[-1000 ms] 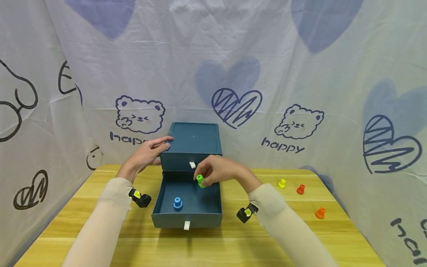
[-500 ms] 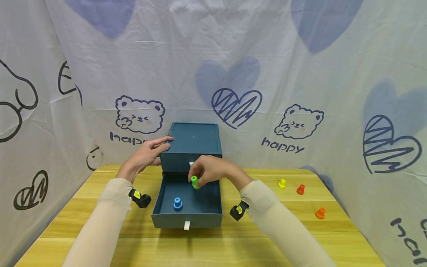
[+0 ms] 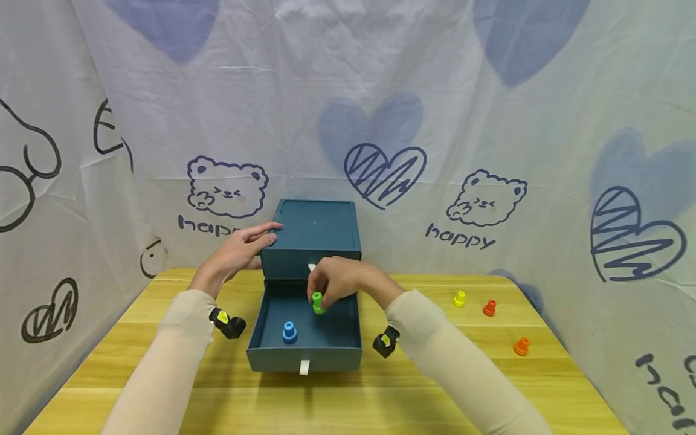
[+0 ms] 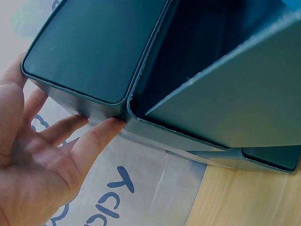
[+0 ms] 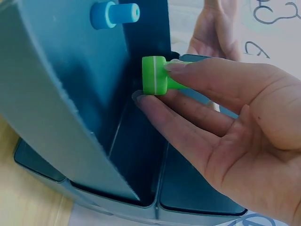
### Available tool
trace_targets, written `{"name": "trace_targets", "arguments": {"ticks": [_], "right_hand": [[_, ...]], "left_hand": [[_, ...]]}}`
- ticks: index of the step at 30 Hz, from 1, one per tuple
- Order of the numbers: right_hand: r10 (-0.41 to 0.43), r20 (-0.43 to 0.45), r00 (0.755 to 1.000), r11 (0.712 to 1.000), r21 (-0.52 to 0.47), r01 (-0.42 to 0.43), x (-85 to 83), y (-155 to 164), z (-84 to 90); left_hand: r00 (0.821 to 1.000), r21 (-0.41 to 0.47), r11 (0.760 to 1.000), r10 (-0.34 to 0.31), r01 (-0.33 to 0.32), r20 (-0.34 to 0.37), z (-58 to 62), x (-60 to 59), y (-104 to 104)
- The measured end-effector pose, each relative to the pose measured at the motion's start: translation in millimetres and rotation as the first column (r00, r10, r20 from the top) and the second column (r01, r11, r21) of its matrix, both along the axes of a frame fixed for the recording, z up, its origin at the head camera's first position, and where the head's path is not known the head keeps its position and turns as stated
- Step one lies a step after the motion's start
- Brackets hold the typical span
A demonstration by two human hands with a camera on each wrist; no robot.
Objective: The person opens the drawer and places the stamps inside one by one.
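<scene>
A dark teal two-drawer cabinet (image 3: 318,225) has its lower drawer (image 3: 331,360) pulled out. My right hand (image 3: 339,281) is over that drawer and pinches a small green stepped peg (image 3: 318,304) between thumb and fingers. In the right wrist view, the wide end of the green peg points toward the drawer floor. A blue stepped peg (image 3: 290,333) stands upright at the drawer's front left. My left hand (image 3: 232,252) rests against the cabinet's left side. Its extended fingertips (image 4: 113,123) touch the side wall in the left wrist view.
Yellow (image 3: 459,299), red (image 3: 489,308) and orange (image 3: 521,347) stepped pegs stand on the wooden table (image 3: 217,399) at right. The upper drawer, with its white pull tab (image 3: 311,267), is closed. A patterned cloth (image 3: 304,121) hangs behind the cabinet.
My right hand has moved left, then lowered the green peg further into the open drawer. The left hand has stayed against the cabinet.
</scene>
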State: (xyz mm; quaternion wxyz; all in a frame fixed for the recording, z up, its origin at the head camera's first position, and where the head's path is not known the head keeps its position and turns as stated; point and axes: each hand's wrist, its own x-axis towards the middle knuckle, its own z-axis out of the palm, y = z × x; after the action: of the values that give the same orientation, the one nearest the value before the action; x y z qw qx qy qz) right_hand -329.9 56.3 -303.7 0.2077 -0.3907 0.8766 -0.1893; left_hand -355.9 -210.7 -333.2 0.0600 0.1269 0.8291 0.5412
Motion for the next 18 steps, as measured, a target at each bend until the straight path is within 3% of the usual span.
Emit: {"name": "trace_targets", "arguments": {"ticks": [18], "right_hand": [[-0.007, 0.031, 0.999, 1.000, 0.010, 0.007, -9.2, 1.7, -13.5]], "left_hand": [[1.000, 0.002, 1.000, -0.011, 0.011, -0.005, -0.8, -1.3, -1.3]]}}
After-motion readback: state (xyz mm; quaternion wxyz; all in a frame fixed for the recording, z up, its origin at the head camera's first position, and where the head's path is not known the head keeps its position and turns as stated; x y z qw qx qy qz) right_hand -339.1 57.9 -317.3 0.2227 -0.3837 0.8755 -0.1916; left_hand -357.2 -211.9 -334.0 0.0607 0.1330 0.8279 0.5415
